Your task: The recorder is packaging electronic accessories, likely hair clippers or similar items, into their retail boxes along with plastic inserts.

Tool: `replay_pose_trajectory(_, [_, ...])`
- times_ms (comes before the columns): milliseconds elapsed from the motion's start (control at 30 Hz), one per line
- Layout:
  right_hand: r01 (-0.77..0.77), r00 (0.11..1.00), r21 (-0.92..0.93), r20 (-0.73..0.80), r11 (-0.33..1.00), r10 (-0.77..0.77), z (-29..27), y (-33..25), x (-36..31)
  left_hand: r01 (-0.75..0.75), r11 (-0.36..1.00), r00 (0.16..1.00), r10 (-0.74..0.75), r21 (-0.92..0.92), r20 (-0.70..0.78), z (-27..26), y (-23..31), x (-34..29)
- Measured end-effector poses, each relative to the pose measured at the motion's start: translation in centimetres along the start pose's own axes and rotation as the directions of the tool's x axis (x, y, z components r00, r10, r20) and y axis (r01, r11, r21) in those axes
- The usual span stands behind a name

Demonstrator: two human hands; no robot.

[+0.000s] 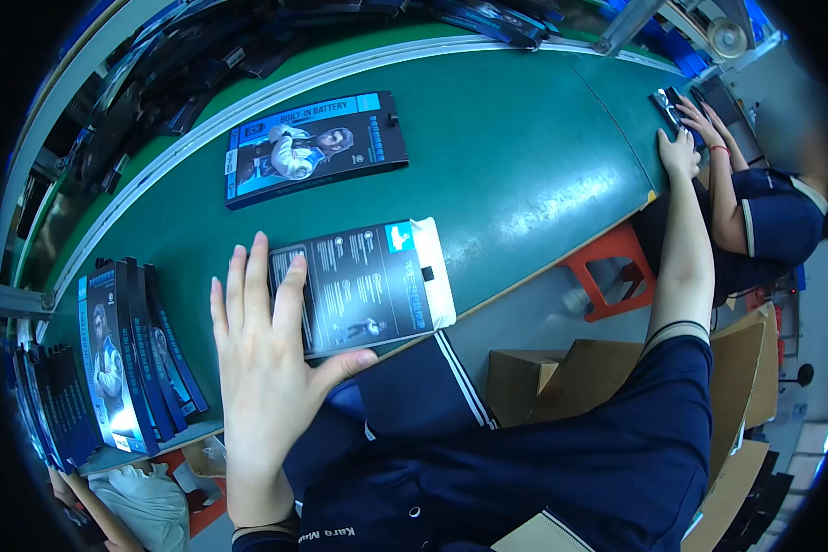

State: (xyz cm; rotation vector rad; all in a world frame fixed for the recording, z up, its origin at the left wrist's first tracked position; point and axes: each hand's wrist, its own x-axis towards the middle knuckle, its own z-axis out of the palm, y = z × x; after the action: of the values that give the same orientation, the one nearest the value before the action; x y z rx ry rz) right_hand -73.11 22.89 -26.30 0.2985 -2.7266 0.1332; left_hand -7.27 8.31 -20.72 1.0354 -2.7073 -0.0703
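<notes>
My left hand is spread at the left end of a black carton. Its index finger lies over the carton's top and its thumb along the near edge; the fingers are stretched out. The carton lies flat near the table's front edge, with its white end flap open on the right. My right hand reaches far right, its fingers at the near end of a small shiny black packet. A co-worker's hand is on the far side of that packet. My right fingertips are partly hidden.
A black-and-blue carton lies farther back on the green table. Several similar cartons stand at the left. A metal rail borders the back. Right of the table are a red stool and cardboard boxes.
</notes>
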Motion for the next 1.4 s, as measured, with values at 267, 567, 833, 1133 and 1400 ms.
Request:
replay_pose_trajectory(267, [0.154, 0.987, -0.047, 0.042, 0.987, -0.152, 0.5, 1.7, 0.9, 0.006, 0.984, 0.997, 0.008, -0.178, 0.076, -1.5, 0.6, -0.7])
replay_pose_trajectory(567, [0.371, 0.924, 0.503, -0.28, 0.781, -0.259, -3.6, -1.3, -10.5, -0.084, 0.994, 0.993, 0.089, -0.066, 0.082, -1.6, 1.7, -0.9])
replay_pose_trajectory(833, [-0.496, 0.858, 0.868, 0.493, 0.015, -0.144, -7.6, 2.0, -19.9, -0.218, 0.893, 0.966, 0.255, -0.393, 0.044, -0.6, 2.7, 1.2])
replay_pose_trajectory(1133, [-0.377, 0.896, 0.788, 0.177, -0.487, -0.407, -20.4, -9.0, -36.3, -0.162, 0.927, 0.985, 0.172, -0.339, -0.002, -2.1, 3.7, 1.4])
replay_pose_trajectory(1400, [-0.496, 0.816, 0.636, 0.11, -0.59, -0.567, -21.4, -10.1, -37.2, -0.501, 0.665, 0.835, 0.202, -0.554, -0.512, -3.1, 0.9, -0.1])
